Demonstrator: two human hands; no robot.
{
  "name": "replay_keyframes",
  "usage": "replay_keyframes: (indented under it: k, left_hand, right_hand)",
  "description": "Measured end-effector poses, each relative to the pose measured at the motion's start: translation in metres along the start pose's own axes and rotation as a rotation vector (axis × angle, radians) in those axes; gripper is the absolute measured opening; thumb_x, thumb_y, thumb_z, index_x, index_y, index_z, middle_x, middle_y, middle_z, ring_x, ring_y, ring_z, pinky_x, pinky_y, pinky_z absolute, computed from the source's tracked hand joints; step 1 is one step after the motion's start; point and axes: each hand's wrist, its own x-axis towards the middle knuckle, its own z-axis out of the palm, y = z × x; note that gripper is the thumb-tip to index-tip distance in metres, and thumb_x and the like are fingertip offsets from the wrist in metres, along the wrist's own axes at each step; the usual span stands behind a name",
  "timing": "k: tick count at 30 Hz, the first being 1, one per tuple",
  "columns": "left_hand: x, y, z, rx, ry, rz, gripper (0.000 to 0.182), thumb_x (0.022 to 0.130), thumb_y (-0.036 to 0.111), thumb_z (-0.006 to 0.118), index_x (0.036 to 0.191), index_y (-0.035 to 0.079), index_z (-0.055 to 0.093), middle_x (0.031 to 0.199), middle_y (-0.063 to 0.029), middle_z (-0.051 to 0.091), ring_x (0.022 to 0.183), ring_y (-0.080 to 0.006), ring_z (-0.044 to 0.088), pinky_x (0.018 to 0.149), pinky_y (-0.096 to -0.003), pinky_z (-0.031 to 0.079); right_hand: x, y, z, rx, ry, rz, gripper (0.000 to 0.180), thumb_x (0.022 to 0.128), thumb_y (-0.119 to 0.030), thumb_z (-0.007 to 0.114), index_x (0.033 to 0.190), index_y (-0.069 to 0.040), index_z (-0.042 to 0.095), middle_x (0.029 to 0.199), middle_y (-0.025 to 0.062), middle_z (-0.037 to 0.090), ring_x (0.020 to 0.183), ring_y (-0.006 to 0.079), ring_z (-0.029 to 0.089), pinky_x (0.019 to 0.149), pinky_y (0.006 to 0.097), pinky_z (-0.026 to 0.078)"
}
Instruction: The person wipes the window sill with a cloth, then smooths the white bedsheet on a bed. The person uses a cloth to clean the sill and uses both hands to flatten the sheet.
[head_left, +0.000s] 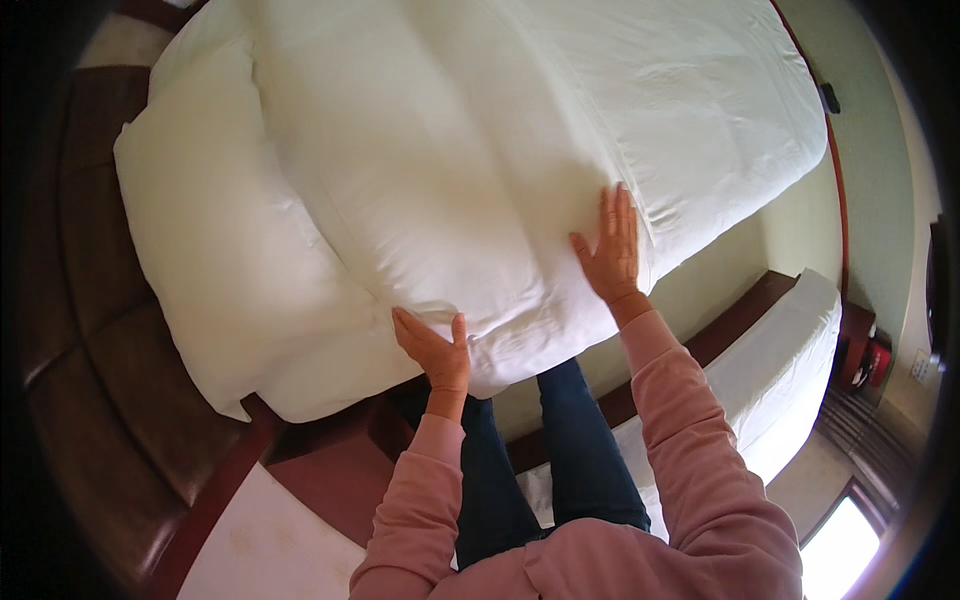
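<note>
A white duvet (420, 165) lies over a bed, folded back in a band across its left part, with a white pillow or folded bedding (217, 225) at the left end. My left hand (435, 352) presses on the duvet's near edge, thumb up and fingers pointing left; the fabric creases beside it. Farther right, my right hand (615, 247) rests flat on the duvet near a seam, fingers spread a little and pointing away from me. Neither hand is seen to grasp the cloth. The flatter white bedding (712, 112) stretches on to the right.
A brown padded headboard (112, 322) runs along the left. A dark red nightstand (330, 457) stands near the bed's lower left corner. Behind my legs is a second bed with white bedding (787, 375). A window (840, 547) shows at lower right.
</note>
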Motion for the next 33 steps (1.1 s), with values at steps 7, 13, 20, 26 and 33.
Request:
replay_keyframes:
  k: [7, 13, 20, 26, 33]
  left_hand:
    - [0.027, 0.068, 0.024, 0.493, -0.341, 0.371, 0.098, 0.086, 0.062, 0.063, 0.159, 0.013, 0.020, 0.165, -0.0232, -0.001, 0.151, -0.0475, -0.004, 0.104, -0.0794, -0.001]
    - [0.043, 0.079, 0.037, 0.552, -0.611, 0.108, 0.108, 0.083, 0.060, 0.067, 0.161, 0.017, 0.004, 0.165, -0.0184, -0.018, 0.150, -0.0429, -0.021, 0.103, -0.0801, -0.006]
    - [0.046, 0.093, 0.041, 0.607, -0.627, -0.042, 0.112, 0.082, 0.051, 0.068, 0.161, 0.016, -0.004, 0.164, -0.0149, -0.023, 0.149, -0.0365, -0.027, 0.108, -0.0745, -0.011]
    - [0.052, 0.111, 0.041, 0.756, -0.649, -0.133, 0.112, 0.082, 0.055, 0.069, 0.161, 0.022, -0.004, 0.165, -0.0125, -0.020, 0.151, -0.0354, -0.022, 0.109, -0.0766, 0.003]
    - [0.068, 0.096, 0.044, 0.797, -0.709, -0.156, 0.114, 0.081, 0.053, 0.073, 0.161, 0.022, -0.002, 0.165, -0.0158, -0.016, 0.152, -0.0409, -0.012, 0.107, -0.0782, 0.018]
  right_hand:
    - [-0.031, -0.050, 0.027, -0.077, -0.291, -0.292, 0.071, 0.089, -0.043, 0.063, 0.151, -0.017, 0.041, 0.163, 0.0108, 0.026, 0.152, 0.0274, 0.019, 0.121, 0.0609, 0.005]
    - [-0.005, 0.010, 0.007, -0.018, -0.381, -0.272, 0.069, 0.091, -0.044, 0.060, 0.152, -0.018, 0.039, 0.164, 0.0068, 0.025, 0.152, 0.0222, 0.019, 0.122, 0.0577, 0.006]
    - [-0.015, 0.124, -0.015, -0.109, -0.381, 0.096, 0.066, 0.098, -0.040, 0.051, 0.156, -0.016, 0.030, 0.165, 0.0097, 0.019, 0.153, 0.0243, 0.014, 0.123, 0.0525, 0.007]
    - [-0.059, 0.155, -0.017, 0.054, -0.397, -0.011, 0.065, 0.099, -0.038, 0.051, 0.154, -0.009, 0.031, 0.163, 0.0124, 0.023, 0.152, 0.0274, 0.018, 0.122, 0.0505, 0.015]
    - [-0.092, 0.160, -0.044, 0.350, -0.335, 0.211, 0.062, 0.098, -0.033, 0.056, 0.149, -0.005, 0.037, 0.156, 0.0165, 0.035, 0.147, 0.0316, 0.030, 0.119, 0.0505, 0.024]
